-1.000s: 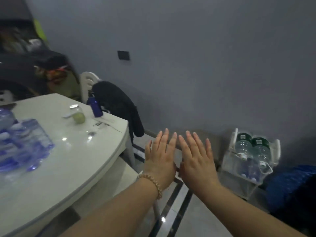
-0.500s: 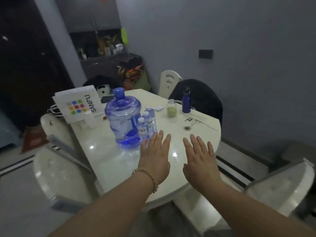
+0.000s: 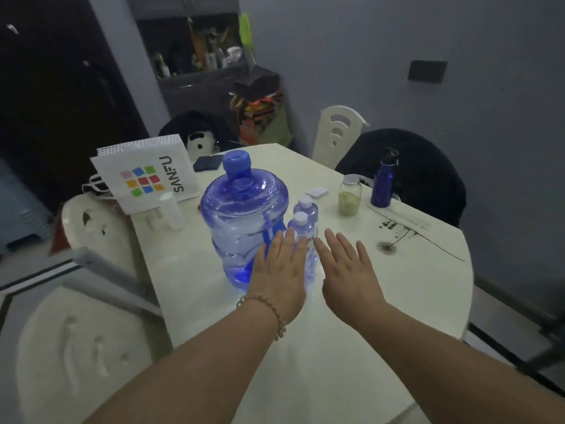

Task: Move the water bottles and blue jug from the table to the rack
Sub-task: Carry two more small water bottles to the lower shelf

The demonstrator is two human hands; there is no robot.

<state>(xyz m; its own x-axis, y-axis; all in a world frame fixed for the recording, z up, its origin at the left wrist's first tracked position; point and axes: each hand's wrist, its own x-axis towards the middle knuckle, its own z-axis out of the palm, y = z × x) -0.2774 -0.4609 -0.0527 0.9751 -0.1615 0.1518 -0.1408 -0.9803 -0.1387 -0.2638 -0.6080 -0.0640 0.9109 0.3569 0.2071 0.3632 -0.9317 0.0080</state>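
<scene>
A big translucent blue jug (image 3: 243,218) with a blue cap stands upright near the middle of the white table (image 3: 412,280). Small clear water bottles (image 3: 304,220) with white caps stand tight against its right side, the nearest ones partly hidden by my fingers. My left hand (image 3: 279,276), a bead bracelet on its wrist, hovers flat and open in front of the jug and bottles. My right hand (image 3: 348,270) is spread open just to the right of the bottles. Neither hand holds anything. The rack is out of view.
On the table stand a glass jar (image 3: 350,195) of green powder, a dark blue metal flask (image 3: 382,186), a white paper bag (image 3: 146,179) and a white tube (image 3: 171,209). White chairs (image 3: 85,347) ring the table; one at the far right carries a black jacket (image 3: 419,175).
My view has swung left from the rack on the floor to the table. Both open hands have come closer to the jug and the small bottles.
</scene>
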